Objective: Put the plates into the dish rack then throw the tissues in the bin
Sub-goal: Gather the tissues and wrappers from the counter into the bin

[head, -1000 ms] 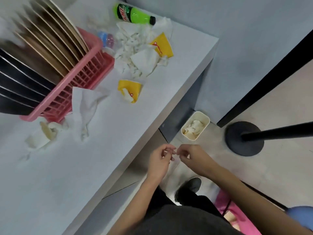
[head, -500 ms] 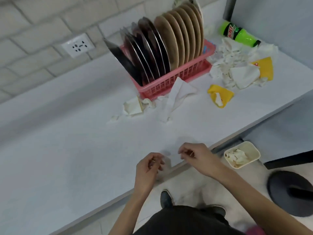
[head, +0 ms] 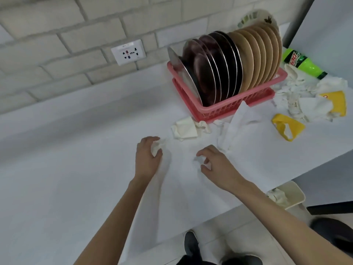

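Note:
A pink dish rack (head: pixel 219 109) stands on the white counter (head: pixel 66 178) and holds several dark and tan plates (head: pixel 229 64) upright. My left hand (head: pixel 147 155) grips a small crumpled tissue (head: pixel 157 146) on the counter. My right hand (head: pixel 214 163) hovers just to its right with curled fingers over a small tissue scrap (head: pixel 198 159). More crumpled tissues (head: pixel 187 129) and a larger white tissue (head: pixel 236 127) lie in front of the rack. A cream bin (head: pixel 294 196) with tissues inside stands on the floor at the right, below the counter edge.
Right of the rack lie a pile of white tissues (head: pixel 298 96), two yellow wrappers (head: pixel 286 127) and a green bottle (head: pixel 301 64) on its side. A wall socket (head: pixel 129 52) sits on the brick wall. A dark round stand base (head: pixel 334 236) is on the floor.
The view swung from the floor and bin up to the counter. Both hands moved forward from the counter edge onto the counter, and my left hand took hold of a crumpled tissue.

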